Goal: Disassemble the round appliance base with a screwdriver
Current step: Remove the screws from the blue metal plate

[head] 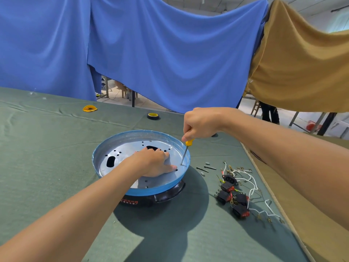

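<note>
the round appliance base (117, 148) sits at the middle of the green table (47, 148). the left hand (153, 163) presses flat inside it, fingers spread. the right hand (200, 123) grips the screwdriver (186, 151) in a fist, its tip at the pan's 3 o'clock edge.

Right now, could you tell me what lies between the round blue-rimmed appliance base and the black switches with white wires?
In the head view, small grey screws lie on green cloth between the blue-rimmed base and black switches.
</note>
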Demonstrator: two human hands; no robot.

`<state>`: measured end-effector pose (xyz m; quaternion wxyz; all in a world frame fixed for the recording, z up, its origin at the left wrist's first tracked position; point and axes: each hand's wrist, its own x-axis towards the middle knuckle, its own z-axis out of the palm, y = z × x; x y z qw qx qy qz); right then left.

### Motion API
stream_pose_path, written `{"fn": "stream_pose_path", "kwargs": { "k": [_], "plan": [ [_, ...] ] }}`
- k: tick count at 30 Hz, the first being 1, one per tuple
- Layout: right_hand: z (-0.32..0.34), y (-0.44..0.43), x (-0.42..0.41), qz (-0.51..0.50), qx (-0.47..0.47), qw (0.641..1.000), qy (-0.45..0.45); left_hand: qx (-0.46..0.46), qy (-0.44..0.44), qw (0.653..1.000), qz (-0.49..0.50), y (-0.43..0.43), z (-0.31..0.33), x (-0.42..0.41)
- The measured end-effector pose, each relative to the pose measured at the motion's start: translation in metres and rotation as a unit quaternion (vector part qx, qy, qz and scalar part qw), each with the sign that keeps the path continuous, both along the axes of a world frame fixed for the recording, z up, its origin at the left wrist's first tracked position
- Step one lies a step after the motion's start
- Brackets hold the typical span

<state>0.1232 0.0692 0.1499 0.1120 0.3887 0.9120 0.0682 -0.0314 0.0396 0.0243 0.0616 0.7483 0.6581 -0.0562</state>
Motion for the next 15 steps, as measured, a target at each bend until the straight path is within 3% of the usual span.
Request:
{"fn": "stream_pose_path", "kwargs": {
  "k": [7, 15],
  "plan": [
    [0.0039, 0.0017, 0.0002, 0.028, -0.013, 0.999, -0.024, -0.001, -0.011, 1.0, 0.001, -0.0046, -0.0007, 0.0007],
    [0.0041, 0.0033, -0.0062, 0.049, -0.035, 0.998, 0.009, -0.005, -0.008, 1.0, 0.004, -0.0065, -0.0003, 0.0011]
  ]
}}
